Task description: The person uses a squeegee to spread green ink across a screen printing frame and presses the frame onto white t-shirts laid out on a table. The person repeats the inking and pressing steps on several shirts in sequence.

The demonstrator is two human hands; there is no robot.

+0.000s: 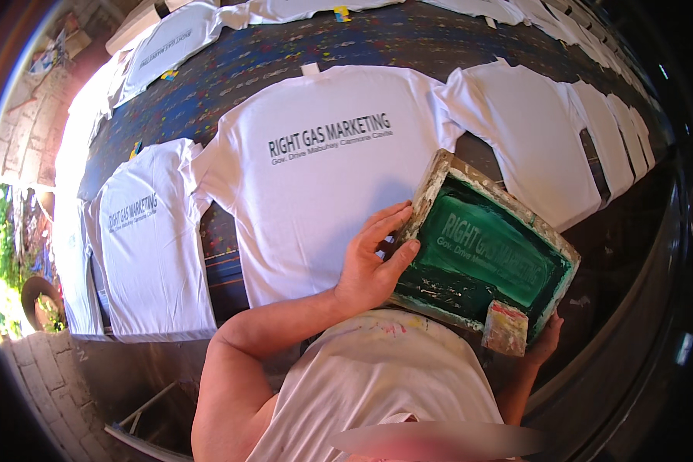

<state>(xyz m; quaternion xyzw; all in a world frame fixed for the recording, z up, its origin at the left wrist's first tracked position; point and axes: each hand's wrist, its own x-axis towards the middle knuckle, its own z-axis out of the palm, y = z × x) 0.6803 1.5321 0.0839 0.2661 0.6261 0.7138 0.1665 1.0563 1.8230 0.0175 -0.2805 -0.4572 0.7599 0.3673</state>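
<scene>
A screen printing frame (491, 250) with green mesh and a worn wooden border is held tilted in front of my body. My left hand (373, 258) grips its left side, thumb over the border. My right hand (545, 344) holds the lower right corner, its fingers partly hidden by the frame. A small squeegee (506, 327) with reddish and yellow stains leans on the frame's near edge, dark ink around it. Beyond the frame lies a white T-shirt (316, 192) with dark lettering across it. The frame overlaps that shirt's right side.
Another printed white shirt (154, 246) lies to the left. At the right is a white shirt (523, 138) with no lettering visible, with more shirts past it. They lie along a dark, paint-speckled table (285, 58). Another row of shirts (181, 42) runs along the far side.
</scene>
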